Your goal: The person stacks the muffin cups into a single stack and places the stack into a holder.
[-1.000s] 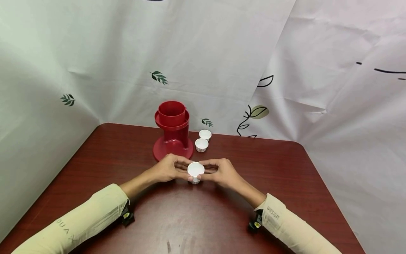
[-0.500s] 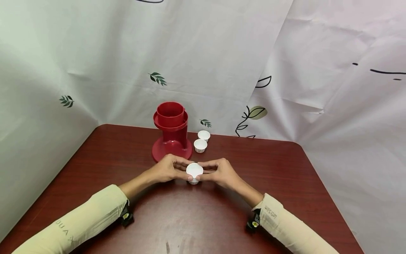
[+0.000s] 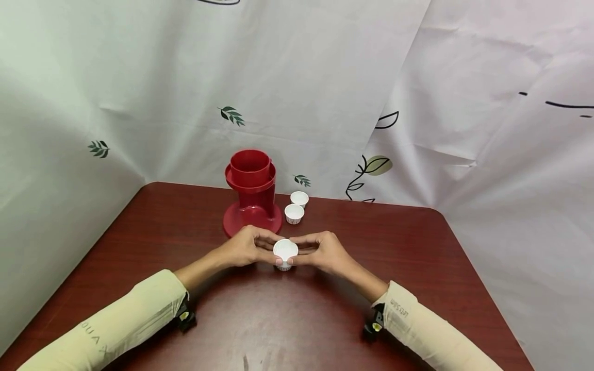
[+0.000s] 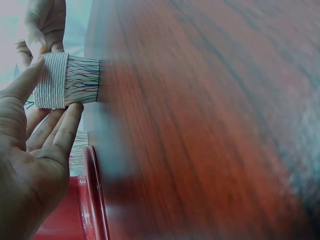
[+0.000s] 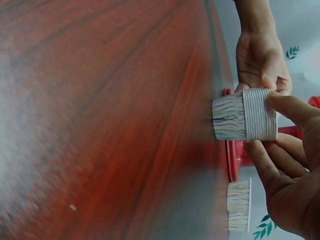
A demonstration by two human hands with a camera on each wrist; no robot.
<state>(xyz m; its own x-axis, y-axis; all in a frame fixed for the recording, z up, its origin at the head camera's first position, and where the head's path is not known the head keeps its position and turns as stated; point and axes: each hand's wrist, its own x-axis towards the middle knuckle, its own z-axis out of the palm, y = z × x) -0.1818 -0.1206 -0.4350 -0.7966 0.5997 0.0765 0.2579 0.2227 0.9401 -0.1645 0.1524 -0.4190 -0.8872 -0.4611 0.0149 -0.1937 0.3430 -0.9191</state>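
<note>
Red stand and two cups behind — left fingers, right fingers grip cup stack.

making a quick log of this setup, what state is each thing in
Left hand: holding the cup stack
Right hand: holding the same stack from the other side
Cup stack: nested, upright, rims up; whether its base touches the table is unclear
Nearer loose cup: upright, open side up
Farther loose cup: upright, open side up
Red stand: upright, open at the top
</note>
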